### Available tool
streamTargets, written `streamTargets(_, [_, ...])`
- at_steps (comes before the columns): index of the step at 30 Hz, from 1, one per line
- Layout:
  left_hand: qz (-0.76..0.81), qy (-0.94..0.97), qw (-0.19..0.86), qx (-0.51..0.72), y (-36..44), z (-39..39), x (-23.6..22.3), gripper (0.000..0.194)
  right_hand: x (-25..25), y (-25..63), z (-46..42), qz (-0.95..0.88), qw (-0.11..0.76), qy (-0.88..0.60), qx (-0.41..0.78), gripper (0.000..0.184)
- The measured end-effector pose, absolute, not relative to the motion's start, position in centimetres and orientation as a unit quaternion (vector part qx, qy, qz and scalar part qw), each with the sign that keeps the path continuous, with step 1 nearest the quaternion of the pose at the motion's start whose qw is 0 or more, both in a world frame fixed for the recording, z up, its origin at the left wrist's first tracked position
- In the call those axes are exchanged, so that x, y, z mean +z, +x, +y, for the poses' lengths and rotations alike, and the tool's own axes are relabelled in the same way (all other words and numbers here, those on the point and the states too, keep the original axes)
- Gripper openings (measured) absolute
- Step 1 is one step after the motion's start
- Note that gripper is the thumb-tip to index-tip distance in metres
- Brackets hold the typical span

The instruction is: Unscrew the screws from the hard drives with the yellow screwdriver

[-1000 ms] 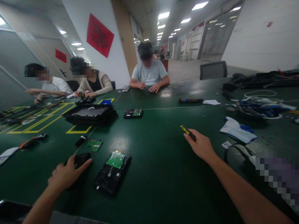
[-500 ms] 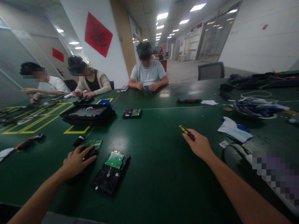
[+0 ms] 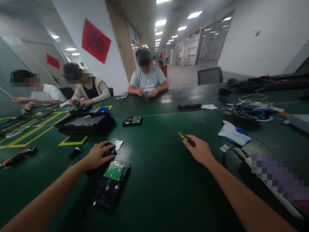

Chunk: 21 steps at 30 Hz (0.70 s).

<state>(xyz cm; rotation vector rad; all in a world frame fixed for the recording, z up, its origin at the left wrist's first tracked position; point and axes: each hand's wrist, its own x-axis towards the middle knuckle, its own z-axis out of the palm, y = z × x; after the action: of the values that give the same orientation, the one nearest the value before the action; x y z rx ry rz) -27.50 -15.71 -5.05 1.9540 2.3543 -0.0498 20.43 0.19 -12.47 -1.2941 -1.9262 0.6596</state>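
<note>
Left hand [image 3: 96,157] lies at lower left of centre, fingers curled over a small dark object [image 3: 109,150] on the table [image 3: 164,180]; grip closed on it, though what the object is cannot be told; right hand [image 3: 199,151] sits right of centre, clenched round a yellow-and-black screwdriver [image 3: 185,138] whose tip points toward the upper left. Hard drive [image 3: 110,185] lies just below and to the right of the left hand, circuit board upward, long axis running from lower left to upper right; left hand is near it but apart, right hand well apart across bare surface; the left is clearly the nearer. A loose circuit board [image 3: 117,143] rests just above the left fingers; a second drive [image 3: 132,120] lies further up, beside a black tray [image 3: 83,122] inside yellow floor-style markings at left.

Surface is dark green and glossy, carrying light reflections; white-and-blue gloves [image 3: 233,134] lie at right, a bundle of cables [image 3: 253,109] beyond them, a dark tool [image 3: 189,105] at upper centre. Three other people sit at the far and left edges, their hands busy with their own items; behind, white walls with red hangings and a long lit corridor.
</note>
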Motion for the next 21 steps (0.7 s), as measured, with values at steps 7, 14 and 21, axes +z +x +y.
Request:
streamTargets(7, [0.636, 0.766, 0.089, -0.024, -21.5, -7.1, -5.3, 0.064, -12.4, 20.7, 0.3, -0.718, 0.462, -0.507, 0.118, 0.032])
streamTargets(14, [0.53, 0.843, 0.067, -0.066, -11.0, -0.6, -6.4, 0.07, -12.6, 20.1, 0.6, -0.709, 0.436, -0.547, 0.098, 0.035])
streamTargets(21, [0.417, 0.905, 0.064, -0.049, -0.6, 2.4, -7.0, 0.074, -11.5, 20.7, -0.2, -0.704, 0.388, -0.594, 0.041, 0.036])
